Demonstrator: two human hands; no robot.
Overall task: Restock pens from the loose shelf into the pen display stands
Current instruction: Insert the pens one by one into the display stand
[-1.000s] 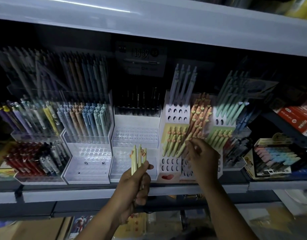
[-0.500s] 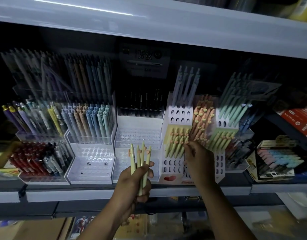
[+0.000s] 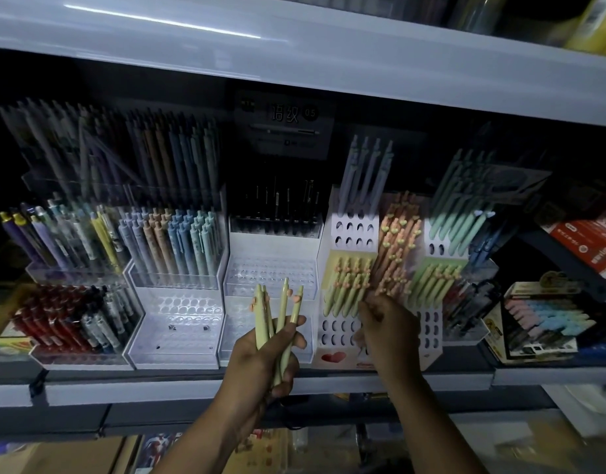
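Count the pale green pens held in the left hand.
4 pale green pens, fanned in the left hand: two together at left, the tallest next, one at right. Others may be hidden.

dim | glare on upper shelf (image 3: 165, 23) | edges blurred, bowed

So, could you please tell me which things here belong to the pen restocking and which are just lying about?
Job: left hand gripping pale green pens; right hand at the white holed stand; slotted green pens in it.
Lying about: red pens; black pens; red boxes; pastel boxed set.
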